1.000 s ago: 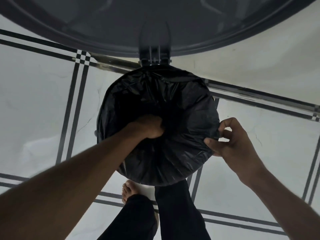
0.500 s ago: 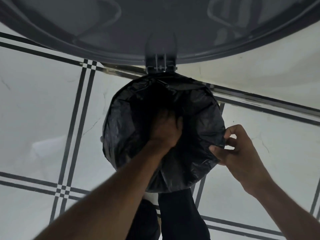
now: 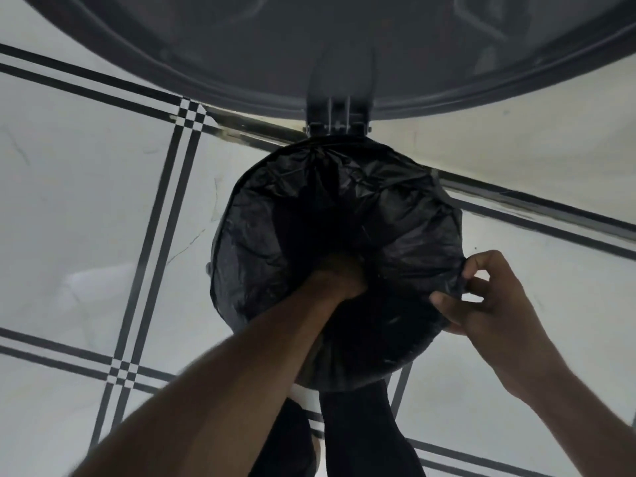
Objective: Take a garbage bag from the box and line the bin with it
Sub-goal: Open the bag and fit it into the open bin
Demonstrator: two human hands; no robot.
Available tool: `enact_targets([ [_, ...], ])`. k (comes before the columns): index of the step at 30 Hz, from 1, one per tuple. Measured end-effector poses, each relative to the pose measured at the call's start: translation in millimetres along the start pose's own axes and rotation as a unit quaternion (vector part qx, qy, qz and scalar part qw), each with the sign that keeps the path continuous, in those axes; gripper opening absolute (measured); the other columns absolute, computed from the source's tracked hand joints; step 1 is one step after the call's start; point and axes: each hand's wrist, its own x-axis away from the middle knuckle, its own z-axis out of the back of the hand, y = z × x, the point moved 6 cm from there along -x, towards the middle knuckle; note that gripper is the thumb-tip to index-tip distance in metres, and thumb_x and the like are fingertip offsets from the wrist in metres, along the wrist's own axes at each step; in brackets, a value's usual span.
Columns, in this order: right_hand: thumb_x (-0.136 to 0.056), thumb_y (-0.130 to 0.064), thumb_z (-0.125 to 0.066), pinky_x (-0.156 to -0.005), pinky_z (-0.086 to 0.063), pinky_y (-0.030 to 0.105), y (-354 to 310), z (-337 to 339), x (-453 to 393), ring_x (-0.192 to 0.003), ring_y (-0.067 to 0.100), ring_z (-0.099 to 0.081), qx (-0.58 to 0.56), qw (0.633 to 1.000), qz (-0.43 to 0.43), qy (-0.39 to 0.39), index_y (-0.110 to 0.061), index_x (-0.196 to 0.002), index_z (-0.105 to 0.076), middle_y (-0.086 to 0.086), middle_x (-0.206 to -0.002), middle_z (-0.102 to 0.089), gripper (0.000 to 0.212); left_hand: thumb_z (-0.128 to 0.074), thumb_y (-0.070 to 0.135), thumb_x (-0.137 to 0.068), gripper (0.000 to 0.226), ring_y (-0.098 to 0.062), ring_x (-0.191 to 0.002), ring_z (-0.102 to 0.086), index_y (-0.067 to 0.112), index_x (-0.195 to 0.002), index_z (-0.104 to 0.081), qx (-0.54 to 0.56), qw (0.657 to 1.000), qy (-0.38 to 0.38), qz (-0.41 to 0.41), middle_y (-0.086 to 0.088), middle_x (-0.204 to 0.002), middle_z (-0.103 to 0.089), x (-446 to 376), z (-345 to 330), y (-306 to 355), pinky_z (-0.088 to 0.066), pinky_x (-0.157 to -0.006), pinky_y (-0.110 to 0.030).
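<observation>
- Since the earlier frames the left hand [image 3: 339, 275] has gone from the middle of the bag's mouth down toward its near side, sinking deeper, so only the wrist and knuckles show; the right hand [image 3: 481, 297] has kept its place at the right rim.
- That thin, crinkled black plastic garbage bag [image 3: 406, 232] sits in the round bin [image 3: 215, 270], its edge folded over the rim most of the way round, with the grey hinged lid [image 3: 309, 46] raised at the far side.
- Left hand's fingers are buried in the film, so whether they are spread or closed cannot be told.
- Right thumb and fingers are pinched narrowly on a gathered fold of the bag at the right rim.
- To do this step well, I judge the left hand should press the film flat against the bin's bottom and walls to drive out air, while the right holds its fold so the edge does not slip inward.
- Pale tiled floor [image 3: 86, 208] with dark stripes lies all around.
</observation>
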Motion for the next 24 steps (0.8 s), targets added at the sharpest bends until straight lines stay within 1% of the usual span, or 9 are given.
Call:
enact_targets([
  [5,-0.089,0.006,-0.067,-0.067,-0.061,0.041,-1.4,-0.6,0.6,-0.077,0.029,-0.068,0.009,1.0,-0.006,0.003,-0.019,-0.093,-0.039,0.023,-0.102,-0.063,0.037,-0.035,0.032,-0.103,0.047,-0.031,-0.139,-0.04,0.01,-0.143,-0.046,-0.074,0.997,0.003,-0.025,-0.015,-0.15,-0.044,34.5,11.4,14.3,-0.028,-0.115,-0.038],
  [9,-0.089,0.006,-0.066,-0.072,-0.061,0.052,-1.1,0.9,0.8,-0.076,0.027,-0.066,0.018,1.0,0.0,0.005,-0.019,-0.092,-0.039,0.018,-0.099,-0.064,0.037,-0.028,0.061,-0.098,0.077,-0.027,-0.151,-0.012,0.015,-0.157,-0.013,-0.025,0.999,-0.013,0.03,-0.01,-0.164,-0.013,32.6,4.7,-37.5,-0.004,-0.121,-0.036],
  [11,-0.089,0.006,-0.066,-0.075,-0.061,0.056,-2.2,0.1,0.6,-0.075,0.026,-0.065,0.02,1.0,0.004,-0.001,-0.018,-0.092,-0.038,0.014,-0.094,-0.063,0.037,-0.031,0.066,-0.094,0.085,-0.027,-0.151,-0.009,0.015,-0.158,-0.007,-0.015,0.997,-0.008,0.082,-0.01,-0.165,-0.008,30.3,10.3,-64.9,-0.002,-0.121,-0.037],
  [14,-0.089,0.005,-0.067,-0.078,-0.061,0.056,-4.1,0.1,0.5,-0.079,0.025,-0.065,0.025,1.0,0.0,-0.008,-0.018,-0.094,-0.038,0.012,-0.095,-0.062,0.037,-0.031,0.058,-0.099,0.073,-0.03,-0.147,-0.024,0.009,-0.154,-0.025,-0.05,0.995,0.005,0.082,-0.016,-0.159,-0.027,43.7,29.9,-63.2,-0.014,-0.118,-0.035],
  [18,-0.089,0.005,-0.067,-0.078,-0.06,0.059,-9.1,-1.6,6.1,-0.082,0.024,-0.063,0.029,1.0,-0.001,-0.013,-0.016,-0.096,-0.037,0.02,-0.102,-0.061,0.037,-0.044,0.028,-0.101,0.038,-0.032,-0.125,-0.052,0.003,-0.123,-0.062,-0.129,0.989,0.07,0.034,-0.02,-0.131,-0.059,68.0,44.8,-45.9,-0.034,-0.108,-0.034],
  [19,-0.088,0.005,-0.067,-0.077,-0.06,0.059,-10.5,-1.8,7.0,-0.082,0.025,-0.062,0.03,0.999,-0.001,-0.009,-0.016,-0.096,-0.037,0.024,-0.105,-0.06,0.037,-0.043,0.029,-0.101,0.039,-0.032,-0.124,-0.053,0.004,-0.123,-0.062,-0.094,0.991,0.087,0.036,-0.019,-0.13,-0.06,72.2,44.1,-41.3,-0.035,-0.108,-0.034],
  [21,-0.088,0.005,-0.067,-0.073,-0.062,0.054,-11.9,-2.1,8.1,-0.082,0.027,-0.059,0.035,0.999,0.006,-0.005,-0.017,-0.095,-0.037,0.03,-0.11,-0.056,0.038,-0.029,0.043,-0.104,0.055,-0.033,-0.134,-0.045,0.005,-0.137,-0.051,0.128,0.98,0.122,0.088,-0.02,-0.142,-0.051,81.4,49.2,-31.5,-0.03,-0.112,-0.036],
  [22,-0.088,0.005,-0.067,-0.07,-0.062,0.051,-12.6,-2.0,8.0,-0.082,0.028,-0.058,0.037,0.999,0.011,-0.005,-0.019,-0.094,-0.037,0.03,-0.11,-0.055,0.039,-0.02,0.053,-0.103,0.067,-0.032,-0.14,-0.038,0.006,-0.146,-0.04,0.306,0.934,0.129,0.134,-0.018,-0.151,-0.041,82.2,52.4,-28.4,-0.025,-0.115,-0.037],
  [24,-0.088,0.006,-0.066,-0.069,-0.062,0.048,-10.4,-0.8,6.7,-0.08,0.029,-0.059,0.041,0.999,0.019,-0.005,-0.019,-0.093,-0.037,0.03,-0.108,-0.055,0.039,0.004,0.077,-0.087,0.091,-0.022,-0.149,-0.023,0.021,-0.157,-0.009,0.583,0.786,0.091,0.181,-0.004,-0.164,-0.017,76.0,51.3,-13.8,-0.021,-0.117,-0.034],
])
